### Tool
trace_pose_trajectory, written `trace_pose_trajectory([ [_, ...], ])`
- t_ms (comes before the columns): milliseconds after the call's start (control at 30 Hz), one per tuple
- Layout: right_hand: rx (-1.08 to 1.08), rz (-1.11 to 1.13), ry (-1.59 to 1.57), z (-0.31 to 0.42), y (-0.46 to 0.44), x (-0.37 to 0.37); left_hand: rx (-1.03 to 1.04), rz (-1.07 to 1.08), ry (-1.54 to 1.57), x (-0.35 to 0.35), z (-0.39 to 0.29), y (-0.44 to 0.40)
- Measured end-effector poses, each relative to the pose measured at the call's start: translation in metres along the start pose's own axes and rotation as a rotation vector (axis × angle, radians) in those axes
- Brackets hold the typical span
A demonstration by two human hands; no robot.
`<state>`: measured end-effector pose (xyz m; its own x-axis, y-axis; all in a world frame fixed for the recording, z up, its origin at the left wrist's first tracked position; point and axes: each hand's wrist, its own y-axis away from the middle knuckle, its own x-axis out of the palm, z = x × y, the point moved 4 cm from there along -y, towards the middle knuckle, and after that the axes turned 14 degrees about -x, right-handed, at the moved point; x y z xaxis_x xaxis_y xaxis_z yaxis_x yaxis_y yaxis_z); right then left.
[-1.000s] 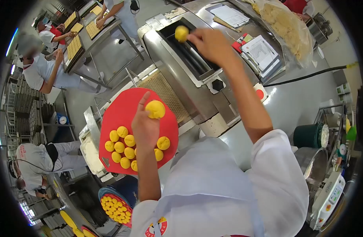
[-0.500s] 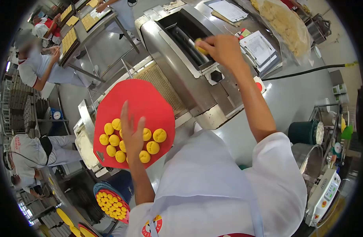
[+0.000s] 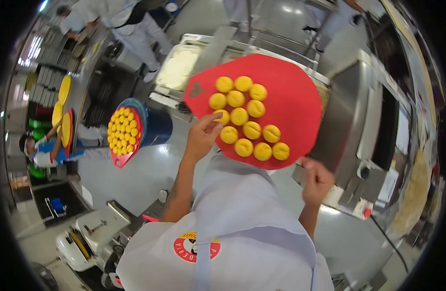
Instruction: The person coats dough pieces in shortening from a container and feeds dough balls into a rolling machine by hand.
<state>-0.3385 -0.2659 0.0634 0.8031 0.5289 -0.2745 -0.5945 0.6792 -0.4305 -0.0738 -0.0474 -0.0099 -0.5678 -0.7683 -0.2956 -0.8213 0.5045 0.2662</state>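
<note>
L HAND AT YELLOW PCS, R HAND AT BOARD EDGE

My L hand is reaching over the near L edge of the red board, w/ thumb & fingers curling around the side of 1 of the yellow pcs. The fingertips are overlapping it & sitting slightly apart; can't tell if they're actually pinching it. My R hand is curling loosely at the board's near R edge, fingers bent inward; can't tell if it's gripping the rim.

14 yellow pcs are lying on the board, mostly toward its L & near side, some touching or nearly so; the far R part is showing bare red. The board is covering part of the metal equip. behind it, just R of a tray w/ white stuff. On the L, a 2nd red board, full of small yellow pcs, is lying on top of a blue bin. A big metal machine is standing on the R. Far L, a co-worker is standing near a round yellow sheet on another red board.
</note>
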Motion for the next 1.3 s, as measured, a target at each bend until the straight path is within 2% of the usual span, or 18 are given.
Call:
trace_pose_trajectory([
  [33, 0.042, 0.144, -0.043, 0.004, 0.004, 0.020, -0.049, -0.060, 0.038, -0.017, 0.008, -0.002],
  [133, -0.096, 0.318, -0.036, 0.020, 0.006, 0.068, -0.140, -0.219, 0.165, -0.091, 0.050, -0.023],
  [233, -0.091, 0.182, -0.065, 0.023, -0.003, 0.118, -0.150, -0.349, 0.310, -0.190, 0.100, -0.069],
  [300, 0.009, 0.143, -0.080, 0.010, 0.002, 0.146, -0.142, -0.390, 0.424, -0.258, 0.125, -0.116],
  [433, 0.314, 0.067, -0.302, 0.000, 0.013, 0.264, -0.169, -0.567, 0.165, -0.364, 0.203, -0.228],
  [500, 0.522, 0.362, -0.161, 0.030, 0.013, 0.336, -0.142, -0.556, 0.383, -0.391, 0.247, -0.279],
  [533, 0.590, 0.458, -0.221, 0.039, 0.016, 0.366, -0.197, -0.529, 0.246, -0.403, 0.272, -0.305],
  [600, 0.579, 0.592, -0.367, 0.052, 0.011, 0.427, -0.284, -0.470, 0.000, -0.414, 0.319, -0.362],
  [700, 0.503, 0.738, -0.461, 0.061, -0.011, 0.533, -0.438, -0.187, 0.012, -0.414, 0.349, -0.416],
  [767, 0.557, 0.740, -0.612, 0.050, -0.019, 0.620, -0.551, -0.108, -0.149, -0.411, 0.362, -0.431],
  [833, 0.648, 0.570, -0.737, 0.017, -0.016, 0.721, -0.596, 0.048, -0.272, -0.403, 0.392, -0.474],
  [900, 0.835, 0.361, -0.681, -0.028, -0.025, 0.811, -0.533, 0.003, -0.277, -0.384, 0.429, -0.501],
  [967, 0.785, 0.256, -0.363, -0.084, -0.038, 0.882, -0.518, -0.116, -0.390, -0.367, 0.438, -0.514],
  [1000, 0.675, 0.157, -0.130, -0.124, -0.039, 0.907, -0.537, -0.212, -0.493, -0.351, 0.421, -0.505],
  [1033, 0.560, 0.063, 0.101, -0.156, -0.041, 0.926, -0.543, -0.310, -0.600, -0.352, 0.403, -0.502],
  [1133, 0.894, -0.124, 0.385, -0.233, -0.052, 0.935, -0.725, -0.089, -0.425, -0.361, 0.402, -0.521],
  [1233, 0.964, -0.248, 0.462, -0.307, -0.040, 0.929, -0.808, -0.037, -0.442, -0.356, 0.411, -0.534],
  [1300, 1.090, -0.161, 0.390, -0.308, -0.045, 0.928, -0.712, -0.021, -0.283, -0.349, 0.424, -0.535],
])
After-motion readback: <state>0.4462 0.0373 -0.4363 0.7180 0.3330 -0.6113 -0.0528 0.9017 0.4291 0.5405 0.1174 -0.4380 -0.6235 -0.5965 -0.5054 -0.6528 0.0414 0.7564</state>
